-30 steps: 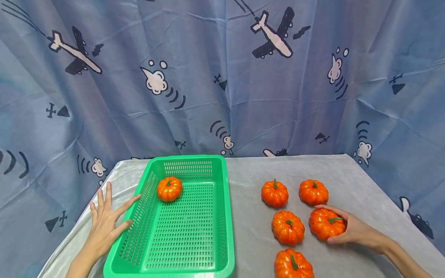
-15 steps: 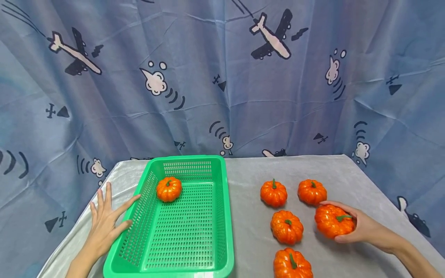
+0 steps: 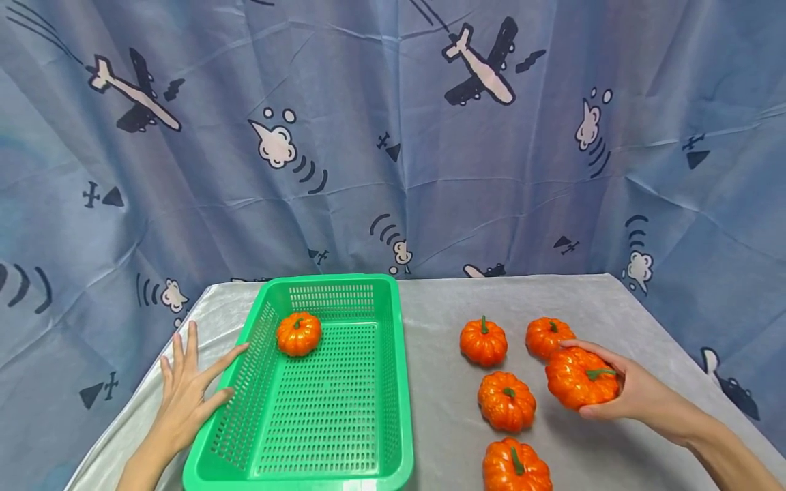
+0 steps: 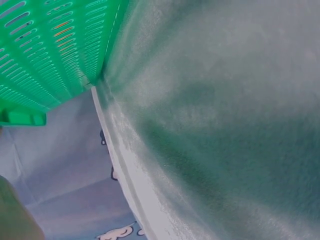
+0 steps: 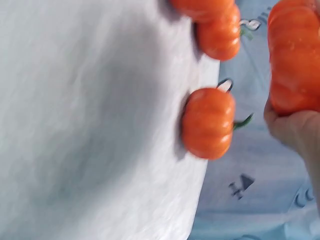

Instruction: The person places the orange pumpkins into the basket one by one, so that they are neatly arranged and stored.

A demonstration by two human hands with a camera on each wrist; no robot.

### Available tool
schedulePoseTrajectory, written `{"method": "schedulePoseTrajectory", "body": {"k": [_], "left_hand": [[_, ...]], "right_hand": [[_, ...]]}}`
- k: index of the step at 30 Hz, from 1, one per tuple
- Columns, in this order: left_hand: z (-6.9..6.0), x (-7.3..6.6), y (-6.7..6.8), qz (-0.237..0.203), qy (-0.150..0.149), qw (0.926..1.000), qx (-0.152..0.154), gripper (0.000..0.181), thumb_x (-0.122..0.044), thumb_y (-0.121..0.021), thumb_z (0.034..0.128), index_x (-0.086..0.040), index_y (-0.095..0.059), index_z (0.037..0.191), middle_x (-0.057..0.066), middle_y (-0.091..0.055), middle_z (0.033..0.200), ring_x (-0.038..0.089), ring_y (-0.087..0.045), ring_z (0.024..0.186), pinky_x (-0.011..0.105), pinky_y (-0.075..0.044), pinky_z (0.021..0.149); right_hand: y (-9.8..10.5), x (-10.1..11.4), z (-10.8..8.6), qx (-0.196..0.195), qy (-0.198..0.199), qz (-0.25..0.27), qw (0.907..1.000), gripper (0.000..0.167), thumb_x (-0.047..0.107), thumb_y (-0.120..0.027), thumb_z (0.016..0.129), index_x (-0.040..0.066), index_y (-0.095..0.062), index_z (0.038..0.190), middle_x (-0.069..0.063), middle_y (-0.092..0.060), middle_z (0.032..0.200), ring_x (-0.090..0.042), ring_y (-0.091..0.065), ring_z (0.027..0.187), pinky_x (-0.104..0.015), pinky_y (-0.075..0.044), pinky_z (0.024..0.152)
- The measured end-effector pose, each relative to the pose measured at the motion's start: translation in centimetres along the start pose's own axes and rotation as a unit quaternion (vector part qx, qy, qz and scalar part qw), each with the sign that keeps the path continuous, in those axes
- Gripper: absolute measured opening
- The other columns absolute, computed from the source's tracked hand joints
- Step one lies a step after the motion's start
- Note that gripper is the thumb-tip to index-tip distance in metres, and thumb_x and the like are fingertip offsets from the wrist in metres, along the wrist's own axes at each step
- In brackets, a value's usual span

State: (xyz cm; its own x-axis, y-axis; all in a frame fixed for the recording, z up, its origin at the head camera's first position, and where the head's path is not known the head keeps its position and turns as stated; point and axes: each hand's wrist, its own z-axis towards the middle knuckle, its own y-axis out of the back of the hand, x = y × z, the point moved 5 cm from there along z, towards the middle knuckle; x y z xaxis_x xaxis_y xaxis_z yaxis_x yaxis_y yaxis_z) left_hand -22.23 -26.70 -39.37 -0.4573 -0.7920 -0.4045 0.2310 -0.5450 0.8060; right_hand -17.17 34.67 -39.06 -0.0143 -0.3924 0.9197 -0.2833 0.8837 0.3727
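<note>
Right of the green plastic basket (image 3: 403, 382), the right hand (image 3: 638, 393) grips a glossy, orange, ribbed pumpkin (image 3: 576, 382), probably light, stiff and slick, best held round its sides; the left hand (image 3: 184, 404) lies spread-fingered at the basket's edge.

From my remote station I can read no text, label, brand or number; the only signs I make out are pictorial prints on the blue curtain (image 3: 344, 88): aeroplanes (image 3: 482, 66), cloud puffs (image 3: 276, 146), curved strokes (image 3: 309, 170) and small crosses (image 3: 91, 195) beside dark triangles (image 3: 113, 197)
</note>
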Motion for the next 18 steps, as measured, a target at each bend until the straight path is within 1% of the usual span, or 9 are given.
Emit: {"method": "schedulePoseTrajectory", "body": {"k": [4, 5, 6, 8, 9, 12, 15, 18], "left_hand": [[0.0, 0.0, 0.1, -0.002, -0.002, 1.0, -0.003, 0.055, -0.042, -0.057, 0.0903, -0.032, -0.047, 0.143, 0.014, 0.021, 0.157, 0.039, 0.026, 0.138, 0.066, 0.024, 0.099], [0.0, 0.0, 0.1, -0.002, -0.002, 1.0, -0.003, 0.055, -0.042, -0.057, 0.0902, -0.032, -0.047, 0.143, 0.014, 0.021, 0.157, 0.04, 0.026, 0.138, 0.066, 0.023, 0.099], [0.0, 0.0, 0.1, -0.002, -0.002, 1.0, -0.003, 0.055, -0.041, -0.057, 0.0901, -0.032, -0.047, 0.143, 0.014, 0.021, 0.157, 0.04, 0.026, 0.138, 0.067, 0.023, 0.099], [0.0, 0.0, 0.1, -0.001, -0.001, 1.0, -0.004, 0.055, -0.041, -0.058, 0.09, -0.031, -0.047, 0.143, 0.013, 0.021, 0.157, 0.04, 0.026, 0.138, 0.068, 0.022, 0.099], [0.0, 0.0, 0.1, -0.001, -0.002, 1.0, -0.004, 0.055, -0.041, -0.057, 0.0901, -0.031, -0.047, 0.143, 0.013, 0.021, 0.157, 0.04, 0.026, 0.138, 0.067, 0.023, 0.099], [0.0, 0.0, 0.1, -0.002, -0.003, 1.0, -0.005, 0.055, -0.042, -0.057, 0.0904, -0.031, -0.047, 0.143, 0.014, 0.021, 0.157, 0.04, 0.026, 0.138, 0.067, 0.022, 0.099], [0.0, 0.0, 0.0, -0.003, -0.006, 1.0, -0.006, 0.055, -0.044, -0.056, 0.0908, -0.03, -0.047, 0.143, 0.014, 0.021, 0.157, 0.041, 0.025, 0.138, 0.068, 0.022, 0.099], [0.0, 0.0, -0.1, -0.002, -0.006, 1.0, -0.007, 0.055, -0.043, -0.057, 0.0902, -0.03, -0.047, 0.143, 0.014, 0.021, 0.157, 0.042, 0.025, 0.138, 0.069, 0.021, 0.099]], "right_hand": [[-0.7, 1.1, 0.6, 0.001, -0.016, 0.007, 0.9999, 0.071, 0.008, -0.071, 0.082, 0.042, -0.041, 0.136, -0.003, -0.054, 0.118, -0.014, -0.058, 0.098, -0.03, -0.053, 0.08], [-0.9, 1.5, 0.8, 0.004, -0.018, 0.011, 0.9998, 0.07, 0.009, -0.071, 0.082, 0.042, -0.041, 0.135, -0.004, -0.053, 0.118, -0.015, -0.058, 0.098, -0.03, -0.053, 0.08], [-1.1, 1.8, 1.0, 0.004, -0.015, 0.016, 0.9998, 0.07, 0.008, -0.071, 0.082, 0.04, -0.041, 0.136, -0.005, -0.053, 0.119, -0.016, -0.058, 0.099, -0.031, -0.053, 0.08], [-1.5, 2.5, 1.3, 0.005, -0.006, 0.025, 0.9997, 0.071, 0.007, -0.071, 0.081, 0.038, -0.041, 0.138, -0.004, -0.052, 0.119, -0.016, -0.057, 0.099, -0.031, -0.053, 0.08], [-1.6, 2.9, 1.5, 0.004, -0.004, 0.031, 0.9995, 0.072, 0.006, -0.072, 0.081, 0.035, -0.041, 0.139, -0.002, -0.052, 0.12, -0.016, -0.057, 0.1, -0.031, -0.053, 0.081], [-2.1, 4.3, 2.0, 0.006, 0.021, 0.041, 0.9989, 0.074, 0.003, -0.072, 0.08, 0.029, -0.041, 0.142, 0.005, -0.053, 0.122, -0.015, -0.056, 0.101, -0.03, -0.053, 0.081], [-2.7, 5.6, 2.7, 0.02, 0.034, 0.053, 0.9978, 0.074, 0.001, -0.071, 0.08, 0.025, -0.041, 0.144, 0.011, -0.055, 0.124, -0.015, -0.056, 0.103, -0.031, -0.053, 0.082], [-3.4, 6.7, 3.4, 0.038, 0.039, 0.064, 0.9965, 0.073, 0.0, -0.071, 0.081, 0.023, -0.042, 0.144, 0.01, -0.055, 0.125, -0.015, -0.056, 0.105, -0.031, -0.053, 0.083]]}}
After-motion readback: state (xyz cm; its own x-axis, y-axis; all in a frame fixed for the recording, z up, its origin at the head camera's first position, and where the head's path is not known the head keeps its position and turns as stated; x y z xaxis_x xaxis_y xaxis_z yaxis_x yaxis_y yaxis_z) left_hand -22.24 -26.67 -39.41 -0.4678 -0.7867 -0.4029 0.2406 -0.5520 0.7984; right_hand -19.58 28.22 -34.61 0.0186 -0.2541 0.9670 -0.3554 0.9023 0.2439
